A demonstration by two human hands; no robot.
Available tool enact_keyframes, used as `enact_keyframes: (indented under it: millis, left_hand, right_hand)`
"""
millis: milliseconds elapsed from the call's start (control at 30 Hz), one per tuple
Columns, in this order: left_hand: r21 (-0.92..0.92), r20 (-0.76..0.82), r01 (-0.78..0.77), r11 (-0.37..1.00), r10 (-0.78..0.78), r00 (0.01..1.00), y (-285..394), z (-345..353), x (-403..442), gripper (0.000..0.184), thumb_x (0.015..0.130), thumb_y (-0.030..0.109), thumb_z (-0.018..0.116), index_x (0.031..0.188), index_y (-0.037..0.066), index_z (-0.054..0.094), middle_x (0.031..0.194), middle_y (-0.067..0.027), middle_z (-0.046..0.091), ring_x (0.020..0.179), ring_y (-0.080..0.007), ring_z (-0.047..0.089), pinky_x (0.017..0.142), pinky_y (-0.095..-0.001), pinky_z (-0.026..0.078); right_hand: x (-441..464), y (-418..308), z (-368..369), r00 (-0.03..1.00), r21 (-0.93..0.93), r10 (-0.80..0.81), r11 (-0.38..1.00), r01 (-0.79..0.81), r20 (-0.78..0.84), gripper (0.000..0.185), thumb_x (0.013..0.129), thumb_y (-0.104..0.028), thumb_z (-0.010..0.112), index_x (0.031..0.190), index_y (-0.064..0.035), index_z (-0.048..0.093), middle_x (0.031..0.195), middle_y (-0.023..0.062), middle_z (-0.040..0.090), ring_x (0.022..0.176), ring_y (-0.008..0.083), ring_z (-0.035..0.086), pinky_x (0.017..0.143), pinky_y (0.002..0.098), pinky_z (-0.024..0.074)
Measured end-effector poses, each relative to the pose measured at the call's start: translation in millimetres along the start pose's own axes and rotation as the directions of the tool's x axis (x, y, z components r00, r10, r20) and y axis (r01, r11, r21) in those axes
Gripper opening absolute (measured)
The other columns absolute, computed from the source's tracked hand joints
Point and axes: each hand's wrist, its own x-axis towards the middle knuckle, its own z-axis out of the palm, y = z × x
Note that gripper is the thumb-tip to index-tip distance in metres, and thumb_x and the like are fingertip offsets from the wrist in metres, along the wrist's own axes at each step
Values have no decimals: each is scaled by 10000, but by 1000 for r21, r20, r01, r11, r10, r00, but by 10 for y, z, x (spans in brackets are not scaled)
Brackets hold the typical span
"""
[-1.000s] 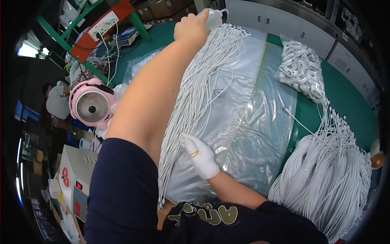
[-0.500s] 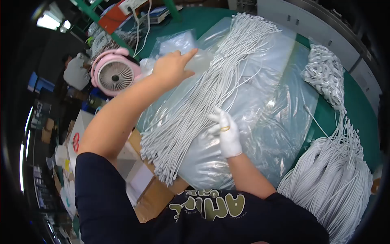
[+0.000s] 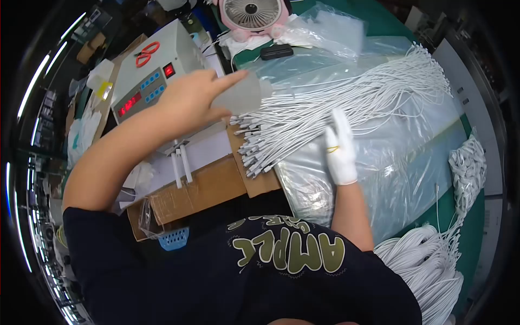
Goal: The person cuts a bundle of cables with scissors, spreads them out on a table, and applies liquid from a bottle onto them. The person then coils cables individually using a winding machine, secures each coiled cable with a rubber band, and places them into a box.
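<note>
My left hand [image 3: 200,100], bare, is closed around a translucent squeeze bottle [image 3: 244,93]. The bottle lies sideways, its narrow nozzle pointing right over the near ends of a white cable bundle [image 3: 346,100]. Connector tips fan out at the bundle's left end, by a cardboard box edge. My right hand [image 3: 341,149] wears a white glove with a yellow band around one finger. Its fingers are stretched out at the bundle's lower edge; whether they touch the cables I cannot tell. Clear plastic bags [image 3: 379,173] lie beneath the bundle.
A machine with a red display [image 3: 130,104] stands left, red-handled scissors [image 3: 146,54] on top. Behind are a pink fan [image 3: 252,13], a black case [image 3: 276,51] and plastic packets [image 3: 330,30]. More cables [image 3: 422,260] lie at right; a cardboard box [image 3: 200,187] is in front.
The view has swung left, bringing the machine into sight. My left hand has carried the bottle from beside the bundle's middle to its connector end. The gloved hand stays at the lower edge.
</note>
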Motion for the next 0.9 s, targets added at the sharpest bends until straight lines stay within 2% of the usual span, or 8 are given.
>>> enact_keyframes:
  millis: [67,200,333,433,467,567,700,900]
  left_hand:
    - [-27,21,-24,999,25,999,82,-13,-269,779,736,236,762,1428,264,404,880,-112,533,823,-291,563,688,-407,480]
    - [-51,-36,-25,998,23,999,99,124,-583,798,725,252,773,1432,256,402,887,-109,534,819,-287,562,691,-402,478]
    - [-52,-68,22,998,-26,997,71,189,-678,802,725,254,775,1434,251,400,889,-109,534,824,-283,562,692,-396,479]
    - [-76,-55,60,995,-64,996,51,193,-708,800,726,251,774,1434,248,402,888,-109,536,832,-284,562,693,-395,479]
    - [-85,-44,70,994,-74,996,43,170,-710,799,726,250,774,1433,247,403,888,-109,537,834,-285,563,693,-394,479]
    - [-103,-51,15,995,-20,998,147,130,-771,791,731,250,770,1433,245,405,888,-108,540,839,-284,563,698,-395,479]
    - [-83,-32,33,996,-36,999,149,152,-768,778,743,247,760,1434,243,402,885,-107,539,839,-286,563,700,-395,477]
    - [-54,-118,102,993,-107,987,82,183,-613,781,754,249,755,1442,263,384,865,-113,535,813,-295,567,691,-402,474]
  right_hand:
    - [-59,-35,88,972,-337,-165,917,213,165,478,824,-280,657,1265,-125,558,1286,176,529,1191,375,487,1024,424,381]
    - [-98,-561,68,850,-250,79,966,63,521,510,778,-283,693,1236,-101,563,1236,168,550,1147,346,499,979,441,392]
    - [-255,-453,244,847,-13,-402,901,433,349,494,798,-185,699,1249,-42,559,1217,195,578,1081,353,568,952,377,447]
    - [-292,-280,323,948,222,-228,958,179,223,432,828,-183,688,1221,-42,576,1190,188,589,1108,329,555,952,387,438]
    - [-293,-249,311,957,173,-237,963,209,168,365,864,-146,660,1201,-23,595,1136,181,612,1058,312,581,927,365,456]
    - [-281,-191,260,998,155,20,987,-31,67,347,884,-139,640,1206,-18,598,1082,176,630,1015,296,601,908,356,466]
    - [-253,-114,281,990,217,120,971,-103,-71,340,931,-149,596,1241,-10,577,1114,165,614,1020,269,593,912,343,458]
    - [-215,-61,280,987,277,146,953,-122,-65,342,944,-155,582,1252,-8,569,1159,159,598,1068,257,583,934,332,451]
